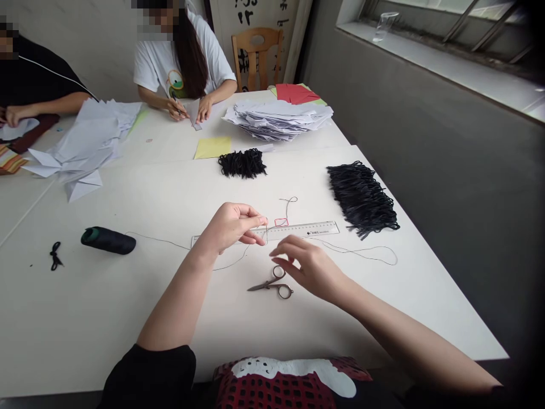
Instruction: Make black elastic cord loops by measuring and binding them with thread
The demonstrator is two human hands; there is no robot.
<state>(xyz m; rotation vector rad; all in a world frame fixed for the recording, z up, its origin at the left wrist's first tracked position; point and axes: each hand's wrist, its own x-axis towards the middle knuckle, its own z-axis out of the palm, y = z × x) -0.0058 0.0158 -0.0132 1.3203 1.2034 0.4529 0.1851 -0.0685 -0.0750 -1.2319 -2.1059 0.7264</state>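
Note:
My left hand [236, 227] is closed in a pinch on a thin black thread [267, 232], above a clear ruler [317, 229]. To its right, my right hand [310, 267] hovers over the table with bent fingers. A small gap shows between its thumb and forefinger, and I see nothing held there. Below the hands lies a pair of scissors [270, 286], blades apart, pointing left. A black thread spool [108, 241] rests on its side at the left, its thread trailing to the ruler. More thread loops lie right of my right hand.
Two bundles of black cord loops, a small one [242, 163] and a larger one [361, 199], lie beyond my hands. Farther back are a paper stack [279, 120] and a yellow sheet [213, 147]. Two people sit across the table; one holds a pen. A wall borders the right.

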